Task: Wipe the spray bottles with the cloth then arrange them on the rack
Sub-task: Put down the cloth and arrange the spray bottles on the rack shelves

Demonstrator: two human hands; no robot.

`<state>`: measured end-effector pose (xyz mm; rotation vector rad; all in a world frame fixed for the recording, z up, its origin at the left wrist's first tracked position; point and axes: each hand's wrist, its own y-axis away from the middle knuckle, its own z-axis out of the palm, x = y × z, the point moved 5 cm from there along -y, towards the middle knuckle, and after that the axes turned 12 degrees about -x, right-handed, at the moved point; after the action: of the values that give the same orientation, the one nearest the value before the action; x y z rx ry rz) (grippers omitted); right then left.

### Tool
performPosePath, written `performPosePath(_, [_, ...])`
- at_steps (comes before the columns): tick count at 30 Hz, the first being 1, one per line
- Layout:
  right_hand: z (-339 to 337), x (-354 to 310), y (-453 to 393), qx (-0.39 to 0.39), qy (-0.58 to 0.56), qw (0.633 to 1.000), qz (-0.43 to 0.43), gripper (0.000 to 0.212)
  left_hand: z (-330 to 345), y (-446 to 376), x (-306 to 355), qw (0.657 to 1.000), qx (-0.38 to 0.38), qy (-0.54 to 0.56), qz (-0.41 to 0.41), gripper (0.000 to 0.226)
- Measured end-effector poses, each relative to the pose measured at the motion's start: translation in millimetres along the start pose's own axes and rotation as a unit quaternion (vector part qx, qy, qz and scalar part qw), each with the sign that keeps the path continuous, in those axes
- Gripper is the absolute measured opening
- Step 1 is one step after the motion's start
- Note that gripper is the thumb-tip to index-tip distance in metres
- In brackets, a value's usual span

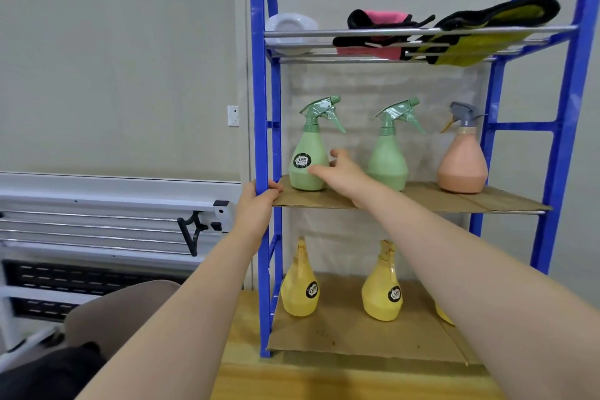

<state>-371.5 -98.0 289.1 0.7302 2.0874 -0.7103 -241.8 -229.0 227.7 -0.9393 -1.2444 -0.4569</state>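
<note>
Left hand (256, 201) wraps the rack (262, 140) post at middle-shelf level, bracing it; right hand (337, 170) is at the left green bottle (306, 156) on that shelf, fingers spread and loosely open, fingertips touching its lower body but not closed round it. Cloths (376, 31) lie up on the top shelf, so neither hand has one. My read: grip low round the belly or by the neck, lift straight up clear of the second green bottle (388, 156), keep the rack braced.
</note>
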Motion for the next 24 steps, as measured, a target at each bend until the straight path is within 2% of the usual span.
performPosePath(6, [12,-5,-6,-0.001,-0.012,1.000,-0.019,0.092,2,0,-3,1.000,0.011,0.016,-0.002,0.004])
performPosePath(12, [16,-8,-17,0.011,-0.068,0.998,-0.014,0.090,2,-2,-4,1.000,0.013,0.008,-0.008,0.005])
performPosePath(20, [16,-6,-21,0.063,-0.017,0.998,0.006,0.077,4,-3,-5,1.000,0.023,0.014,-0.001,0.005])
performPosePath(24, [18,-6,-24,0.077,-0.009,0.997,0.025,0.082,4,-3,-4,1.000,0.023,0.015,-0.001,0.005])
